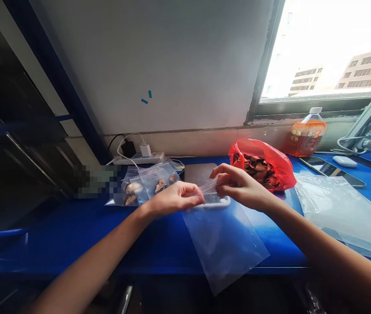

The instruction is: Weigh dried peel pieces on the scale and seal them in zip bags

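Observation:
A clear plastic bag (226,246) hangs from my two hands over the front edge of the blue table, and nothing shows inside it. My left hand (180,196) pinches its upper left edge. At the other side of the top, my right hand (237,185) has its thumb and fingers closed on the plastic, index finger curled above. Behind the hands lies a flat kitchen scale (200,172), partly covered by them and the bag. Right of it sits a red plastic bag (281,168) with its mouth open, full of dark brown dried slices (260,171).
Filled clear bags (149,181) with dried pieces lie left of the scale, before a power strip (157,157) with chargers. A stack of clear bags (338,205), a phone (332,171), a white case (345,161) and a drink bottle (309,133) are at right.

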Demonstrator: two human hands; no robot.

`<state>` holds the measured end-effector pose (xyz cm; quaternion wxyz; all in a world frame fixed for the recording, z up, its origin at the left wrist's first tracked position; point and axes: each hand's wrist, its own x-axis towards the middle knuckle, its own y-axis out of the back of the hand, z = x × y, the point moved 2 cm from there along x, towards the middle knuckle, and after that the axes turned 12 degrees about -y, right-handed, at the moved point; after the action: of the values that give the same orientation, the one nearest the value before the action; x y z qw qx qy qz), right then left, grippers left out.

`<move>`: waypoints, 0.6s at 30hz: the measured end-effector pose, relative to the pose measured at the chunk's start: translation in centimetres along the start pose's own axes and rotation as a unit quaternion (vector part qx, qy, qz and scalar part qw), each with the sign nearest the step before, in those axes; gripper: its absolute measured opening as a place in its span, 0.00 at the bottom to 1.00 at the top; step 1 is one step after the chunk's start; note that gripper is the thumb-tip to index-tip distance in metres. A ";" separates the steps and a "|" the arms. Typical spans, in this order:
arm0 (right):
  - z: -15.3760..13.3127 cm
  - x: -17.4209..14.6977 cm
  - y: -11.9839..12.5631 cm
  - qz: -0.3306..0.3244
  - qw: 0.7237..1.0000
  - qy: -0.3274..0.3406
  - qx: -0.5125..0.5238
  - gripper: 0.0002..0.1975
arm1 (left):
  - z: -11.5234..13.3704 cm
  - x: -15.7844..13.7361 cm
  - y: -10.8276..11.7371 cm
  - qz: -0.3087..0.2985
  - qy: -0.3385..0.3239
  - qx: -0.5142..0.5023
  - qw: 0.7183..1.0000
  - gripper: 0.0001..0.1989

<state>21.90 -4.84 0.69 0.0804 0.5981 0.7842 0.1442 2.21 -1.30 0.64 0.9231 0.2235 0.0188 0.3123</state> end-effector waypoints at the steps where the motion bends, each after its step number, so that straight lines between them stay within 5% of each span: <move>1: 0.1 0.1 0.1 0.017 0.999 0.000 0.028 0.12 | 0.0 0.0 0.3 0.018 0.000 0.007 1.000 0.15; 8: 0.7 0.7 1.1 0.128 0.989 -0.001 0.075 0.13 | 0.4 -0.5 2.2 0.185 -0.036 0.006 0.982 0.10; 11: 0.7 0.5 0.9 0.161 0.986 0.036 -0.029 0.13 | 0.4 -0.4 2.3 0.207 -0.052 0.045 0.976 0.09; 15: 0.5 0.1 0.2 0.232 0.934 0.133 -0.235 0.17 | 0.4 -0.3 1.6 0.226 -0.081 0.181 0.954 0.09; 18: 0.5 -0.1 -1.1 0.219 0.910 0.179 -0.304 0.18 | 0.2 -0.3 0.3 0.197 -0.121 0.286 0.930 0.09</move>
<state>21.08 -5.12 -0.17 0.0833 0.6655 0.5534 0.4939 1.80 -1.36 0.96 0.7354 0.5131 -0.0486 0.4400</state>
